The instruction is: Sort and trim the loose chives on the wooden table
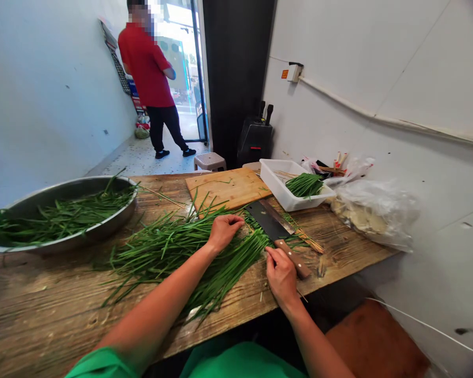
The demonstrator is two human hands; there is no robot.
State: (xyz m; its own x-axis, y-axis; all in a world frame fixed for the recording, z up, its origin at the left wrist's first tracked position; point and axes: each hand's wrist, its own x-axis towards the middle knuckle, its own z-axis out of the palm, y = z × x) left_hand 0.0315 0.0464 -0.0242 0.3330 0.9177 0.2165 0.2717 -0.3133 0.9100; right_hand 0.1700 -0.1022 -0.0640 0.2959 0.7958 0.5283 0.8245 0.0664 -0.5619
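A loose heap of garlic chives [161, 247] lies on the wooden table, with a more even bundle [236, 262] beside it, nearer me. My left hand [223, 231] is over the heap, its thumb and fingertips pinched together; what is between them, if anything, is too small to make out. Just at the cut ends of the even bundle, my right hand [283, 274] has its fingers curled closed, and their contents are hidden. Close to that hand rests a cleaver [271, 223] with a wooden handle, its dark blade pointing away from me.
A large metal basin [132, 202] of chives stands left. A cutting board [224, 186] lies at the back, beside a white tray [276, 189] holding tied chives. Thin sticks [309, 241] and a plastic bag [374, 210] are right. A person [150, 73] stands by the door.
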